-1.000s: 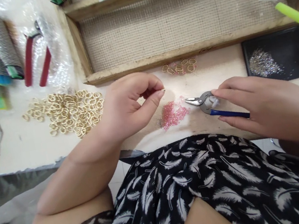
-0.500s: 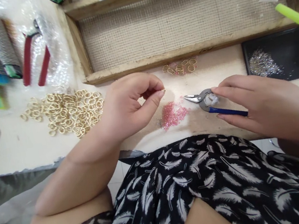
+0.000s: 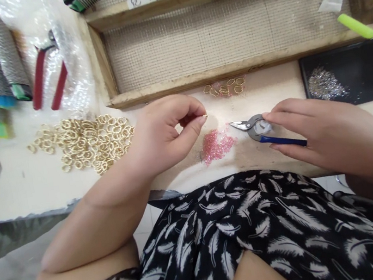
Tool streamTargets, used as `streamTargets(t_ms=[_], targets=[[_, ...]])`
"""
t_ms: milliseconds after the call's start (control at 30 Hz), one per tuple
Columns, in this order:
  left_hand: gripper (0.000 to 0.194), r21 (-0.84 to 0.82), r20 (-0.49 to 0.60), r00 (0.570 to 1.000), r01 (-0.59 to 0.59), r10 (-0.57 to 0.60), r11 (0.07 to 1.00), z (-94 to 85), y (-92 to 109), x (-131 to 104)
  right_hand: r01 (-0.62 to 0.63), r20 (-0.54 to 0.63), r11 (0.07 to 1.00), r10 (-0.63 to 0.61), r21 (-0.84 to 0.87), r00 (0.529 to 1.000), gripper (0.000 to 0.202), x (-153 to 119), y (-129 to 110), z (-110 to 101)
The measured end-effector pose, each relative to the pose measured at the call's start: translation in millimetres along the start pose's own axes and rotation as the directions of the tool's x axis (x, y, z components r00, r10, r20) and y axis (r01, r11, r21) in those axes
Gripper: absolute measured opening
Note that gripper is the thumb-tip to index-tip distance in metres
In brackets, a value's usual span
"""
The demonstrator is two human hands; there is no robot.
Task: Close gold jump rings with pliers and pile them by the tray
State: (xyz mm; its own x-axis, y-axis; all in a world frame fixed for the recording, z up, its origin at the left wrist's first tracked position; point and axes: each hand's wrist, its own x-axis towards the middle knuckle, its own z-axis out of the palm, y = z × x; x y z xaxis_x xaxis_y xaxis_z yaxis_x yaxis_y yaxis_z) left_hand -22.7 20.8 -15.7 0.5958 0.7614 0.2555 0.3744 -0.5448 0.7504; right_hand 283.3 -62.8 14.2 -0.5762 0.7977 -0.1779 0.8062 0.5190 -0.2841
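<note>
Between thumb and forefinger, my left hand [image 3: 167, 131] pinches a small gold ring [image 3: 206, 116], of which only a tiny edge shows. My right hand [image 3: 311, 133] is closed around blue-handled pliers [image 3: 257, 131], their tips pointing left. A heap of pink beads [image 3: 217, 145] lies on the table between the hands, just below the plier tips. Left of my left wrist spreads a pile of gold rings [image 3: 84, 139]. Several gold rings with pink beads [image 3: 226, 87] lie along the wooden frame's near edge.
A wooden frame with wire mesh [image 3: 194, 75] runs across the back. Red-handled cutters [image 3: 40, 77] rest on bubble wrap at left, near spools of silver cord [image 3: 5, 50]. On the right is a black tray [image 3: 364, 64] with silver bits; a yellow-green tube [image 3: 356, 25] lies on the frame.
The view has shifted slightly, so most things sit a little lower. Both hands keep nearly the same pose, with the ring and the pliers still held.
</note>
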Motion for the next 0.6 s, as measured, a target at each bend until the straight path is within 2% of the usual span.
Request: streamTargets(t_ms=[267, 467, 600], targets=[[0.012, -0.005, -0.021, 0.998, -0.053, 0.053, 0.999, 1.3, -3.2, 1.1, 0.024, -0.026, 0.998, -0.026, -0.054, 0.999, 0.044, 4.1, -3.5, -1.7], [0.012, 0.010, 0.009, 0.999, -0.039, 0.039, 0.999, 1.5, -3.9, 0.6, 0.038, -0.021, 0.982, -0.042, -0.184, 0.999, 0.039, 9.1, -13.3, -10.8], [0.012, 0.037, 0.038, 0.998, -0.054, 0.053, 0.998, 1.7, -5.0, 1.3, 0.036, 0.000, 0.986, -0.037, -0.165, 0.999, 0.032, 10.2, -17.0, -16.0]])
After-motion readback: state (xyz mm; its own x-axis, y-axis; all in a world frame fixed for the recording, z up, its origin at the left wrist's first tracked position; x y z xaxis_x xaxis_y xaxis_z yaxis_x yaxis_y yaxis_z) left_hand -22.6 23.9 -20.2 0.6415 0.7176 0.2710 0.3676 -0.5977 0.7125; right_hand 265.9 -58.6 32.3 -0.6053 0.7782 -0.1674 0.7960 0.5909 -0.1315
